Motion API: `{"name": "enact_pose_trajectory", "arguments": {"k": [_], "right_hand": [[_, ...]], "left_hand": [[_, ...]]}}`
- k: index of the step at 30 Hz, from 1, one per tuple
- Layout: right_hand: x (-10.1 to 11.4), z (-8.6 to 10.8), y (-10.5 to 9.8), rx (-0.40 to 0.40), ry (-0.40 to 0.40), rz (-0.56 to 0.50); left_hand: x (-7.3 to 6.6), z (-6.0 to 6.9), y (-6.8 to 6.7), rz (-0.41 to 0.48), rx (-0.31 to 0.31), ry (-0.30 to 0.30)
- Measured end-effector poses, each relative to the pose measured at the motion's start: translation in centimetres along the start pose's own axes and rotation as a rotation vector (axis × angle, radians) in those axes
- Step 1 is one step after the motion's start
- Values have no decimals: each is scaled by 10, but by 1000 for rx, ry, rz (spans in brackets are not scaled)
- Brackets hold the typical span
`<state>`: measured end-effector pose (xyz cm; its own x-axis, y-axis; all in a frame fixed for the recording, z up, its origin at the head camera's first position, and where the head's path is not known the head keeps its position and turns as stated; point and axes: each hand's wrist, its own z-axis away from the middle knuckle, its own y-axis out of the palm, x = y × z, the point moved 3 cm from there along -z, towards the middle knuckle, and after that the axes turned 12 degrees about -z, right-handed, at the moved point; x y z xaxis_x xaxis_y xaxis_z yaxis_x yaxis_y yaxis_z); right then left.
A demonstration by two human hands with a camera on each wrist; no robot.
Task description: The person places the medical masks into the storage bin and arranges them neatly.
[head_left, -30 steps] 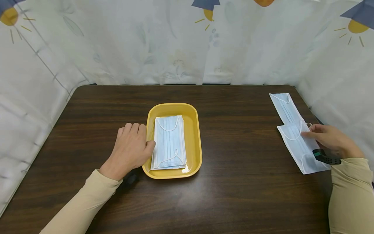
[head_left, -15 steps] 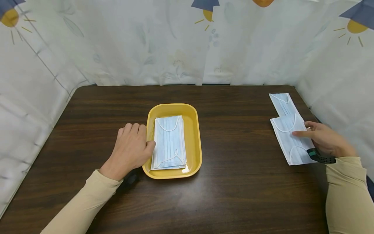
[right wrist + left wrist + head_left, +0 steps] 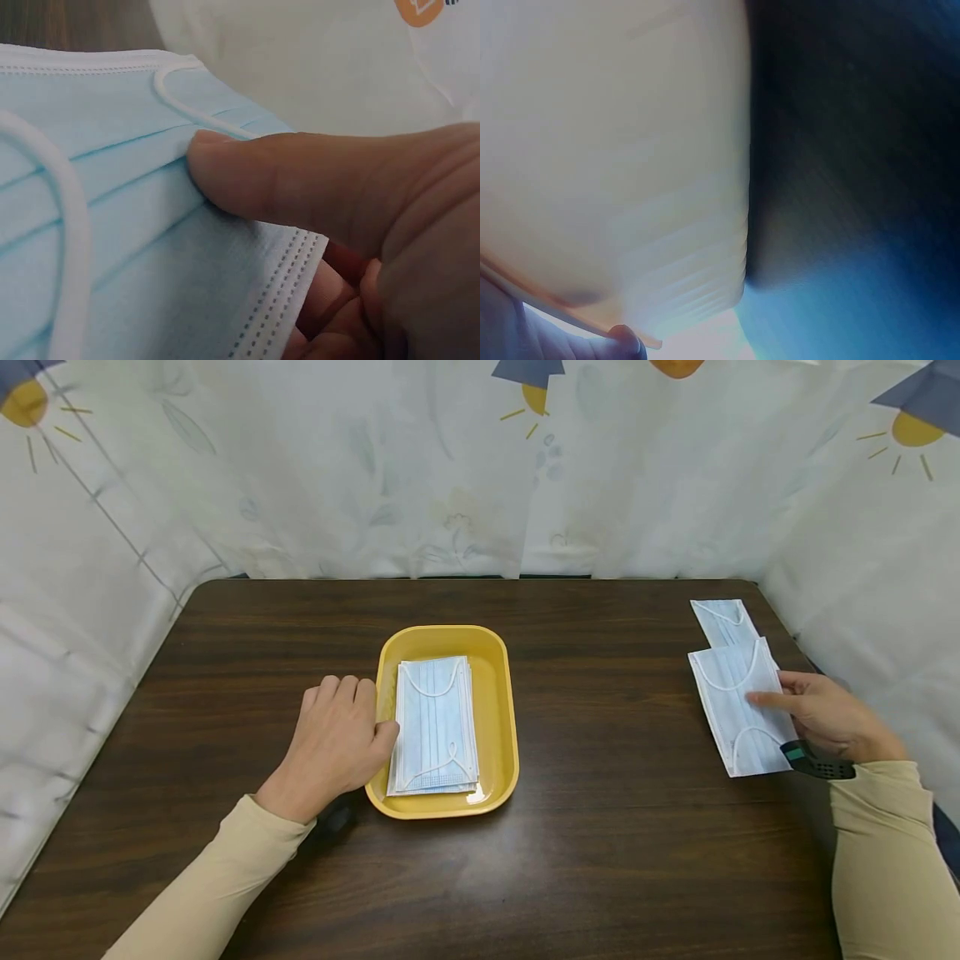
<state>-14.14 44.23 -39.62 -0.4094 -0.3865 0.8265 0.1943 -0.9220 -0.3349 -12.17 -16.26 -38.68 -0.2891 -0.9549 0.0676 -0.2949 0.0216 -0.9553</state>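
My left hand (image 3: 330,747) grips the left rim of a yellow plastic tray (image 3: 497,718). A stack of light blue face masks (image 3: 437,718) with white ear loops lies inside. The left wrist view shows the tray's outer wall (image 3: 630,135) very close, with fingers (image 3: 577,346) at its rim. At the far right, my right hand (image 3: 836,714) pinches a face mask (image 3: 723,681) by its right edge. In the right wrist view the thumb (image 3: 300,176) presses on its pleated blue face (image 3: 142,187), with fingers underneath. Another face mask (image 3: 720,620) lies behind, partly covered by the held one.
Everything stands on a dark wood-grain table (image 3: 600,860). A patterned pale curtain (image 3: 337,468) runs along the back and both sides. A dark band (image 3: 817,764) is on my right wrist.
The mask in my right hand has moved left and slightly away from me, covering more of the mask behind it. My left hand and the tray have kept their place.
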Motion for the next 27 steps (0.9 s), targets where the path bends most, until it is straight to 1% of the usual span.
{"name": "enact_pose_trajectory", "arguments": {"k": [3,6,10,16,20,23,27], "right_hand": [[3,0,3,-1,-10,-50],[6,0,5,-16,-15,-75],[10,-1,9,-13,-22,-100],[16,-2,16,-17,-56,-126],[18,-4,22,-5,-97,-245],[21,-5,28,16,-124,-339],[26,-5,39,34,-144,-386]], "left_hand": [[0,0,0,-1,-9,0],[0,0,-1,-1,-18,0],[1,0,-1,-1,-28,0],[0,0,-1,1,-18,0],[0,1,-1,3,-2,-8],[0,1,-1,1,-3,-10],[1,2,-1,-1,-18,-4]]}}
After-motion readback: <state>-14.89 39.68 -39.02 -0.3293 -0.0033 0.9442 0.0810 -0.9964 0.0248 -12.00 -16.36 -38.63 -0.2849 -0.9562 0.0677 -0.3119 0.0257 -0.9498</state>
